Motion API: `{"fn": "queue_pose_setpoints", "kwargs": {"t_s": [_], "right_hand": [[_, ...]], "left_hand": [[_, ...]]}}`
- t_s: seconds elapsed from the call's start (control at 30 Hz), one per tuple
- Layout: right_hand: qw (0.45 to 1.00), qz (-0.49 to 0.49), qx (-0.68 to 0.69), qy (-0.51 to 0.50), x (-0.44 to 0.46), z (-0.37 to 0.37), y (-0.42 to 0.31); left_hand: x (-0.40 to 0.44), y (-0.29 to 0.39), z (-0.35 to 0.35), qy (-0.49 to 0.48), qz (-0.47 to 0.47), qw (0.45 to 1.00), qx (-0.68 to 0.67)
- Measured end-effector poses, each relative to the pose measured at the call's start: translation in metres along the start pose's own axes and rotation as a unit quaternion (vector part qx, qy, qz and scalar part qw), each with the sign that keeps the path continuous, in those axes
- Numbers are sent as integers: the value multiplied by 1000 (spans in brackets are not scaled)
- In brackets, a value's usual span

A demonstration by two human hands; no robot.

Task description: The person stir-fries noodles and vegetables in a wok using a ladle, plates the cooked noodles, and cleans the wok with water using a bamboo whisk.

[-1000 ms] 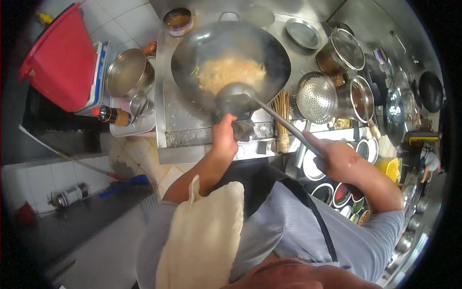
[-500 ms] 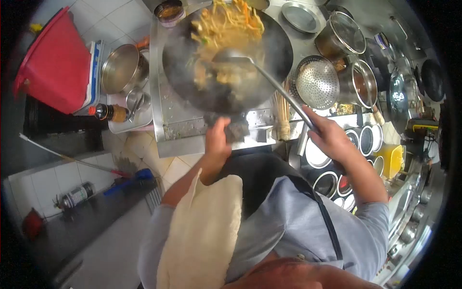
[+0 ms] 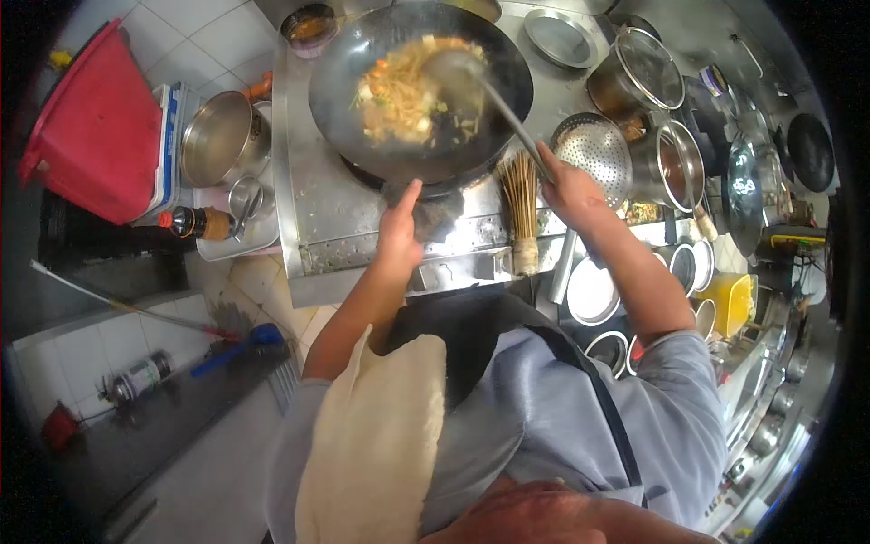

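My left hand (image 3: 399,227) is closed at the near edge of a large black wok (image 3: 399,163), gripping it through a dark cloth (image 3: 439,213). In the wok lies a steaming mix of noodle-like strips with orange and pale pieces (image 3: 399,100). My right hand (image 3: 571,190) is wrapped round the handle of a long metal ladle (image 3: 512,118), whose bowl rests in the food at the wok's right part. Just right of the wok's near side, a bamboo brush (image 3: 523,218) lies on the steel stove (image 3: 344,231).
A perforated strainer (image 3: 594,159) and metal pots (image 3: 639,72) stand at the right. To the left are a red bin (image 3: 100,127), a steel pot (image 3: 222,140) and a sauce bottle (image 3: 186,221). Round containers (image 3: 594,292) sit near my right forearm.
The food was tossed up at the wok's far side and is now back down inside. The wok moved with my left hand. My right hand and the ladle moved forward and left.
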State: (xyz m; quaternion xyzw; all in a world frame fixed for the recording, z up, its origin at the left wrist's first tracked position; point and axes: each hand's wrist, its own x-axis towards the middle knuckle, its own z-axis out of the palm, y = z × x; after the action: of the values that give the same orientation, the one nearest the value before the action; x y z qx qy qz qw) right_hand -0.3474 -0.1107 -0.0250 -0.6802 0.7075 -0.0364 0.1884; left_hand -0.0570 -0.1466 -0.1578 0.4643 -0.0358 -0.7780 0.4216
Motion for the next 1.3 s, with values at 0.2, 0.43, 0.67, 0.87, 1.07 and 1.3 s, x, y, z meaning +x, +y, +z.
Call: {"fn": "queue_pose_setpoints", "kwargs": {"t_s": [0.2,0.43,0.67,0.87,1.07,1.3], "right_hand": [[963,92,248,51,59,35,-50],[990,-130,27,-52,59,16,-31],[989,-18,-78,-125,-37,-53,-23],[983,-7,79,-168,-103,-83,-30],[970,-19,-18,-243,-136,-106,-63],[992,-7,-48,-114,-57,1,-45]], "left_hand": [[-68,31,29,90,-18,996,4],[-52,14,21,15,8,998,-65],[-8,7,31,-59,-97,987,-118],[54,-9,17,-63,-57,996,15],[-58,0,14,32,-22,999,15],[-77,-11,1,-31,-20,998,56]]}}
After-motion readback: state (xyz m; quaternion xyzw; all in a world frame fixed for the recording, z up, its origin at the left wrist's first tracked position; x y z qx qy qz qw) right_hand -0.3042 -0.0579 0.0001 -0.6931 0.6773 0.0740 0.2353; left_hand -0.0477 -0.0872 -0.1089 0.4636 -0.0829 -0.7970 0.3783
